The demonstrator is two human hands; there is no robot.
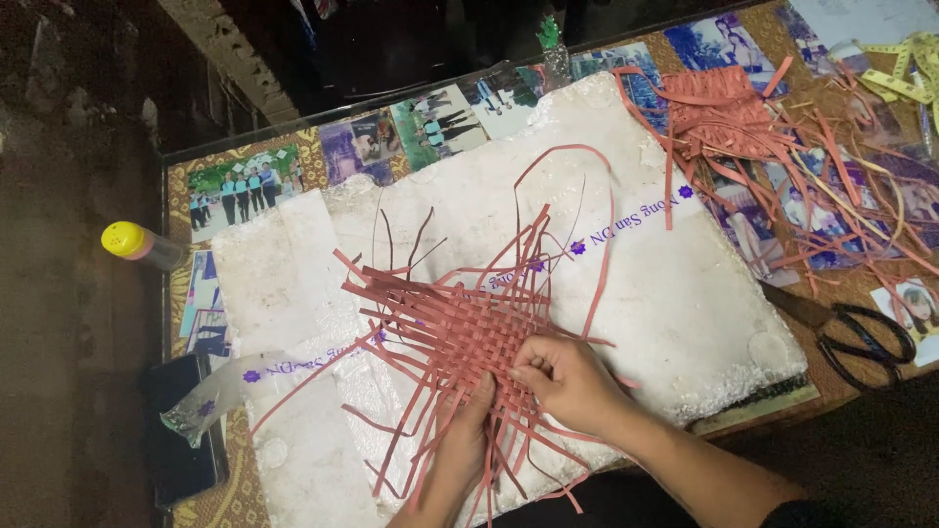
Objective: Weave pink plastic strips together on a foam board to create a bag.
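While the half-woven mat [445, 328] of thin reddish strips lies flat on the white foam slab [675, 293], near its front edge, both hands work its near side. That weave looks light, floppy and easily shifted out of line, so I'd say it wants pinching right at the woven edge, not by the loose ends that fan out all round. Right hand [567, 381] comes in from the lower right, knuckles up, fingers curled down tight and pinching strips at the mat's near-right corner. Left hand [468, 430] reaches up from below, fingers extended and mostly threaded among the strips, pressing there; whether it actually grips one, I cannot tell. Black scissors [861, 332] lie off to the right on the table, and a second woven piece [719, 112] sits at the far right.
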